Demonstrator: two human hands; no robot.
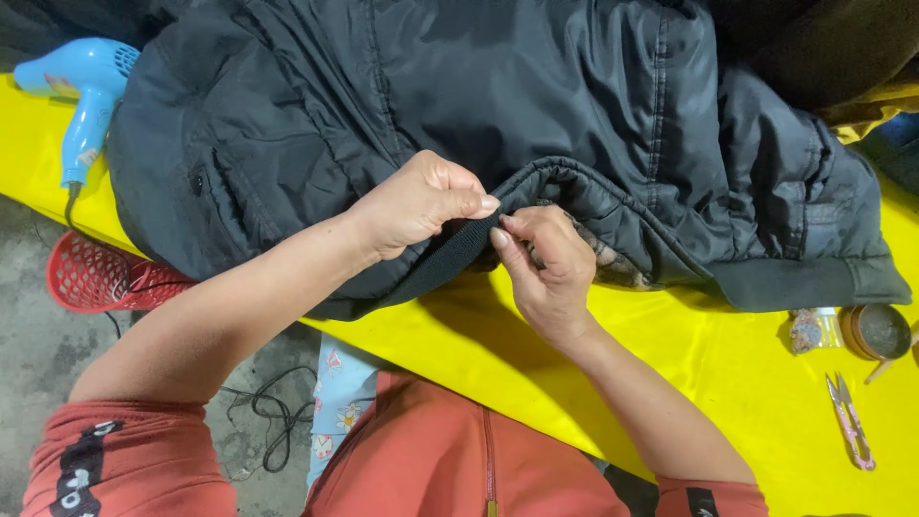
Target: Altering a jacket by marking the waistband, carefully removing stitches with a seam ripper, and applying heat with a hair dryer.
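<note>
Hair dryer: a light blue hair dryer [84, 96] lies at the far left edge of the counter, its cord dropping toward the floor.
Basket: a red mesh basket [96, 278] sits on the floor at the left, partly under the counter's edge.
Counter: a bright yellow counter [728, 373] runs slantwise from far left to near right.
Jacket: a dark padded jacket [431, 105] covers most of the far counter, its ribbed hem band [450, 257] turned toward the person.
Left hand: the left hand [416, 203] is closed, thumb pressed to fingers [483, 203], pinching the upper edge of the hem band.
Right hand: the right hand [550, 263] pinches the same band just beside the left, thumb and forefinger shut on the fabric, the remaining fingers curled beneath.
Lining: a patterned lining [613, 263] shows just right of the right hand, inside the turned-up hem.
Doing it well: by my judgement, both pinches should stay close together and keep the band taut and flat, so the edge does not twist or slip.
Small pots: a small clear jar [814, 328] and a round brown pot [876, 330] stand near the right edge.
Snips: pink thread snips [850, 421] lie near right on the counter, well apart from both hands.
</note>
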